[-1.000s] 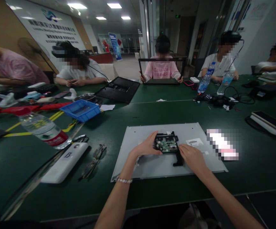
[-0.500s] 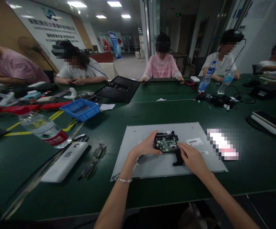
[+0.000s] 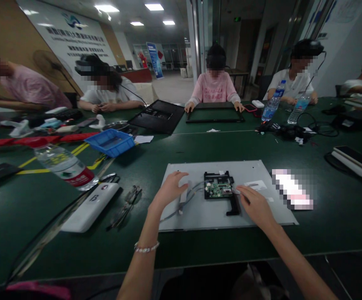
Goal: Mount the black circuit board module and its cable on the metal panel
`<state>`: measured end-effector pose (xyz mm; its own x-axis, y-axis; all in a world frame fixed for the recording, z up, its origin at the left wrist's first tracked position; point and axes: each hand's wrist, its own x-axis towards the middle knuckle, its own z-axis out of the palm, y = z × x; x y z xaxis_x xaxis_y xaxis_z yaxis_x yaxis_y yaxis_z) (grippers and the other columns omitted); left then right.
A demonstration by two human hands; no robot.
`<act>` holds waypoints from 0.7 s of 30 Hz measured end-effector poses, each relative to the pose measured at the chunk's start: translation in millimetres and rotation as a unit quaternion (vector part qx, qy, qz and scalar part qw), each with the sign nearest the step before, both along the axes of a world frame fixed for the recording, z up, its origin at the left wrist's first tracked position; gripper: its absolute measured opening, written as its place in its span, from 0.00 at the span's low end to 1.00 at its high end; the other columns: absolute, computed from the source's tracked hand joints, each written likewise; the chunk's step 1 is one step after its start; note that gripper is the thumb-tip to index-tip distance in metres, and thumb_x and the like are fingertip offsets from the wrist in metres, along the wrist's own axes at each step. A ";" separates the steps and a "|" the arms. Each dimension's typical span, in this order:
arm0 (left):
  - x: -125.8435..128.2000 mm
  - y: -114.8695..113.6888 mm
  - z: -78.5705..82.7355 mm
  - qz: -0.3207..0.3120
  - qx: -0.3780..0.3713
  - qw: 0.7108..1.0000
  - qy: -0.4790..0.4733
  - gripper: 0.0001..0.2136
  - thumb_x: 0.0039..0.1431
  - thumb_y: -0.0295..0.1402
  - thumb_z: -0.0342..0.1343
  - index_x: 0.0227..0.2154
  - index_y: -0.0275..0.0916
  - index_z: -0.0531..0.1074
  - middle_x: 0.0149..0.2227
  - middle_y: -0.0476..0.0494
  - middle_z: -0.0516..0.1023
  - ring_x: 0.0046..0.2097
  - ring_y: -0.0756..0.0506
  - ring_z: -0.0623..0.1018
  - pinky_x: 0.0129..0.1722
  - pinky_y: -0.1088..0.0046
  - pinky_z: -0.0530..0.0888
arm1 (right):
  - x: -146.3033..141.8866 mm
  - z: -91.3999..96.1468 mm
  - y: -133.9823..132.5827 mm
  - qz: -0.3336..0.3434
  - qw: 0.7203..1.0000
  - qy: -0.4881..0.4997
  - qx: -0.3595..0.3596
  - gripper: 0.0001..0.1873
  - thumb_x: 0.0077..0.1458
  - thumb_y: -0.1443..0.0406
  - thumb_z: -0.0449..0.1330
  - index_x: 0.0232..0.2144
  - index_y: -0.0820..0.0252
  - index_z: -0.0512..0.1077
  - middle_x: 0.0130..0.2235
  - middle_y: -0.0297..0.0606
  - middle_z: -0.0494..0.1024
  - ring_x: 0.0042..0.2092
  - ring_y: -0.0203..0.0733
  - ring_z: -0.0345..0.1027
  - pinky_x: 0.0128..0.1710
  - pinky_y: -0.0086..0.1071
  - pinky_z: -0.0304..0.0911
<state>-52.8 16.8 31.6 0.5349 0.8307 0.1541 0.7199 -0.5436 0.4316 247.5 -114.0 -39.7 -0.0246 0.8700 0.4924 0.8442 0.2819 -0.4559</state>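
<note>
Left hand [image 3: 171, 188] flat on grey panel [image 3: 205, 216], grip slack, empty; right hand [image 3: 255, 205] likewise empty-gripped, just beside circuit board [image 3: 218, 187]

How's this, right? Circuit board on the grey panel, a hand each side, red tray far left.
No: head view shows the tray blue, not red. Circuit board on the grey panel, left hand and right hand each side: correct.

A lone head-worn camera looked forward and down, close over the grey panel [image 3: 205, 214] on the green table [image 3: 183, 146], toward co-workers [image 3: 215, 89] seated opposite.
</note>
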 end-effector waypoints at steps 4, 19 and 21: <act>-4.3 -3.4 -14.1 0.031 -0.032 0.999 -0.010 0.16 0.51 0.32 0.52 0.44 0.41 0.72 0.43 0.42 0.74 0.42 0.43 0.75 0.46 0.66 0.70 | -0.2 0.0 -0.6 0.010 1.000 -0.001 0.002 0.18 0.56 0.68 0.47 0.47 0.58 0.70 0.48 0.42 0.75 0.50 0.45 0.68 0.51 0.43 0.64; 1.6 -24.9 3.7 0.138 -0.079 0.966 -0.205 0.11 0.51 0.40 0.54 0.29 0.39 0.77 0.30 0.47 0.80 0.34 0.44 0.77 0.37 0.70 0.72 | -5.2 10.2 -2.3 0.024 0.999 -0.015 0.035 0.18 0.57 0.69 0.47 0.47 0.58 0.70 0.49 0.41 0.74 0.51 0.44 0.67 0.53 0.43 0.64; 5.4 -28.3 -4.9 0.130 -0.084 0.968 -0.197 0.10 0.51 0.39 0.53 0.28 0.39 0.76 0.30 0.47 0.79 0.34 0.44 0.77 0.37 0.70 0.72 | -10.1 18.1 -1.1 0.046 0.998 -0.019 0.034 0.18 0.58 0.69 0.47 0.48 0.59 0.70 0.50 0.42 0.73 0.52 0.44 0.66 0.54 0.43 0.63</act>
<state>-47.4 -11.5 26.7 0.2316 0.9605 0.1542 0.5841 -0.2641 0.7675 237.4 -115.1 -21.6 -0.1221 0.8282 0.5470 0.8296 0.3878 -0.4018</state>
